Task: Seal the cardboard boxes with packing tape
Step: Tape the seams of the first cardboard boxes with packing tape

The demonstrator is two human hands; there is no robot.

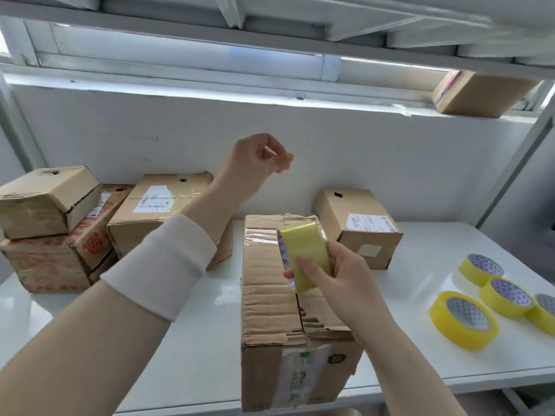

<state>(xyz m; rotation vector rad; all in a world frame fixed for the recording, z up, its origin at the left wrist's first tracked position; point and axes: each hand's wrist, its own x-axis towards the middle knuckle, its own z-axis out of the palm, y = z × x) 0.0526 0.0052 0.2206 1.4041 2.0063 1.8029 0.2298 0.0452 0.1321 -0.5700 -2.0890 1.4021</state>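
Head view: the cardboard box being sealed (270,295) stands in the middle of the white counter (195,340), its long side running away from the person and its near end at the counter's front edge. It is worn and heavily creased, with torn flap edges. The top flaps are folded shut along a centre seam, a strip of clear tape crosses the far end, and a green-printed label sits on the near face. The right hand (336,274) grips a yellow roll of packing tape (306,253) on edge just above the box top, covering part of the seam. The left hand (255,163) is raised well above the box with its fingers curled and the thumb against the fingertips; I cannot tell whether a tape end is pinched there. The left forearm wears a white cuff (162,262) and crosses in front of a labelled box (156,211) at the back. To the left, a small plain box (45,199) sits tilted on a red-printed box (60,256). Behind the central box to the right is another box with a shipping label (357,223). Four more yellow tape rolls (464,324) lie clustered on the counter's right side, and one more box (480,91) rests on the window ledge at the upper right.
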